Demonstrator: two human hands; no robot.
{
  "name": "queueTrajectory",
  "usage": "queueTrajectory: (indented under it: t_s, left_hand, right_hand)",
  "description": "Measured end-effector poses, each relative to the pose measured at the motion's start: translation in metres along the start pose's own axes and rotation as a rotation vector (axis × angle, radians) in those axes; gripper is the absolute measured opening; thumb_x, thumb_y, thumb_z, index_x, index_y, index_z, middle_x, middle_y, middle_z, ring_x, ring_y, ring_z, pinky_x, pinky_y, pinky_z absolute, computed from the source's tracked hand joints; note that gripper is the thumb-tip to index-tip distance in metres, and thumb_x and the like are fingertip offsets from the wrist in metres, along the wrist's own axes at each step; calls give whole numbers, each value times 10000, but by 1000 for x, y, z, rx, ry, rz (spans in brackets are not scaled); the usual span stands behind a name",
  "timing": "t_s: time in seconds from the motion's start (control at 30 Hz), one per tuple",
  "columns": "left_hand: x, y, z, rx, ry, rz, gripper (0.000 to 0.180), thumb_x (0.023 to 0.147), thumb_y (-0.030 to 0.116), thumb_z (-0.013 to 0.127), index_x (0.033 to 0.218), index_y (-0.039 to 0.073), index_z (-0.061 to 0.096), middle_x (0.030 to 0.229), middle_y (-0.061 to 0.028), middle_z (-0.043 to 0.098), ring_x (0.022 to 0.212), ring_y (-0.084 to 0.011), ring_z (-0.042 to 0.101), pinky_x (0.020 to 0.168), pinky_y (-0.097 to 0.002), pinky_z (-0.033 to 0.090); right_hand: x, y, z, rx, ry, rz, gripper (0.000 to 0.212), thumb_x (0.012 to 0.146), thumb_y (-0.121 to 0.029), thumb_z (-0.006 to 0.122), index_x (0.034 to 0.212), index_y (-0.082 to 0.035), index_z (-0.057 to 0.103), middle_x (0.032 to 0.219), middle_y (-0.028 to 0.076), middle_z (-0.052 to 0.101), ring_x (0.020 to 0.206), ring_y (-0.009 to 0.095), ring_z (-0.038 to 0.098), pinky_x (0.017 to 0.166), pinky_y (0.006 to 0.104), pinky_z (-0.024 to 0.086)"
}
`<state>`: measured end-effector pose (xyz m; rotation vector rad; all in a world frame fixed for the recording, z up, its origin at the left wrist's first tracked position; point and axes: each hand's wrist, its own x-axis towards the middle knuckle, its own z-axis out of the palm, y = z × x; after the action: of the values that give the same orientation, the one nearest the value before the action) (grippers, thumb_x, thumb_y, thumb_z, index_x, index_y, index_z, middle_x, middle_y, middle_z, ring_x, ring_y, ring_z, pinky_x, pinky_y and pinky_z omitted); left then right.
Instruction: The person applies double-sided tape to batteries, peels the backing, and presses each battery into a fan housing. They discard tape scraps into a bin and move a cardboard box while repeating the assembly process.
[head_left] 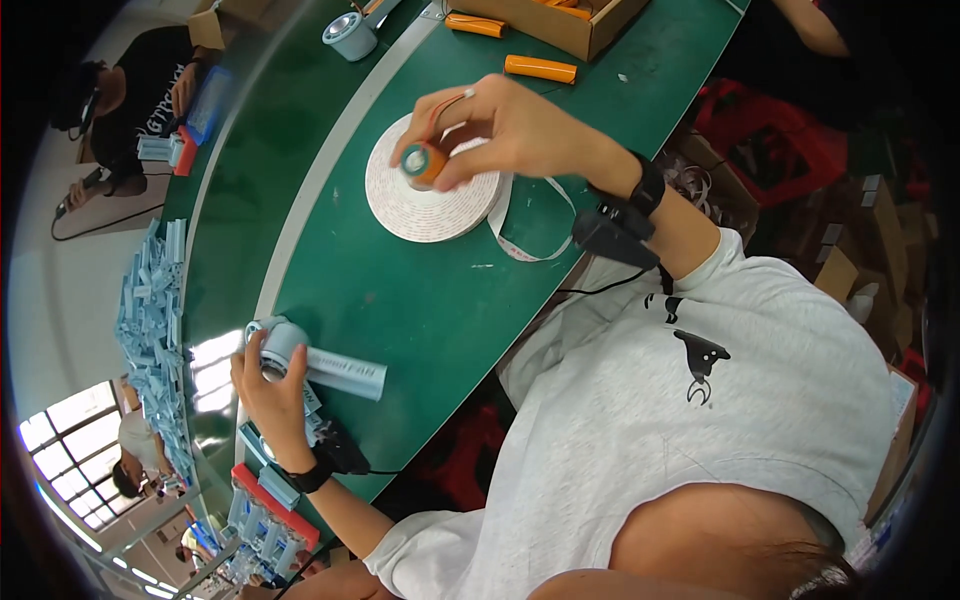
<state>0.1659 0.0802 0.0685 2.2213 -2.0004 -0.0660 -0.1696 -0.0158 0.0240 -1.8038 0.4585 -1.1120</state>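
Observation:
My right hand (pixel 515 130) is closed around an orange cylindrical battery (pixel 434 162) with thin wires, holding it above a large roll of white tape (pixel 425 215). The battery's round end faces up between thumb and fingers. From the roll, a loose strip (pixel 525 250) curls toward the table's near edge. Lower left, my left hand (pixel 275 405) grips the round head of a light-blue plastic device (pixel 345 371), its straight handle pointing right over the green table (pixel 420 310). My fingers partly cover that head. More light-blue pieces lie beside my left wrist, partly hidden.
Two orange batteries (pixel 540 69) lie near a cardboard box (pixel 590 35) of similar ones. Another light-blue device (pixel 350 36) stands on the green belt beyond the metal rail (pixel 315 185). Light-blue parts (pixel 155 340) are heaped far left. A co-worker (pixel 130 110) sits across; red crates (pixel 770 140) stand right.

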Motion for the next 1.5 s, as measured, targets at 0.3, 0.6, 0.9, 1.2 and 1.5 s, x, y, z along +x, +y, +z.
queueTrajectory:
  t_s: [0.3,0.6,0.9,1.2,1.5]
  left_hand:
    - [-26,-5,58,-428,129,150,320,729,227,667,977,39,592,1118,-136,474,1057,-326,410,912,-399,322]
    - [-45,69,57,-26,110,526,257,682,128,688,907,44,597,1176,-108,456,1176,-316,352,943,-443,287]
    - [-44,64,77,-557,176,337,94,789,46,566,826,-22,512,1120,-119,480,1002,-263,474,806,-344,384]
    - [-39,66,81,-698,327,260,69,855,-1,430,828,-60,454,1060,-129,476,772,-185,494,629,-267,414]
    - [-33,62,79,-879,165,172,124,791,6,526,892,-51,482,1056,-136,463,730,-213,485,626,-274,409]
  right_hand:
    - [13,-24,67,-45,-150,76,267,648,5,652,908,-21,599,808,48,593,725,129,554,634,244,468]
    - [14,-24,69,-65,-217,-26,202,642,-26,652,819,-10,557,754,80,585,675,167,571,589,268,452]
    - [-14,-15,80,-507,-408,-121,129,672,-35,602,775,17,544,696,152,585,669,311,592,557,358,471]
    - [18,-29,94,-722,-652,-204,110,743,-40,515,820,28,553,752,158,596,678,303,603,554,372,486]
    - [28,-5,117,-726,-799,-31,154,771,-97,476,805,-5,595,729,137,605,684,306,604,566,398,482]
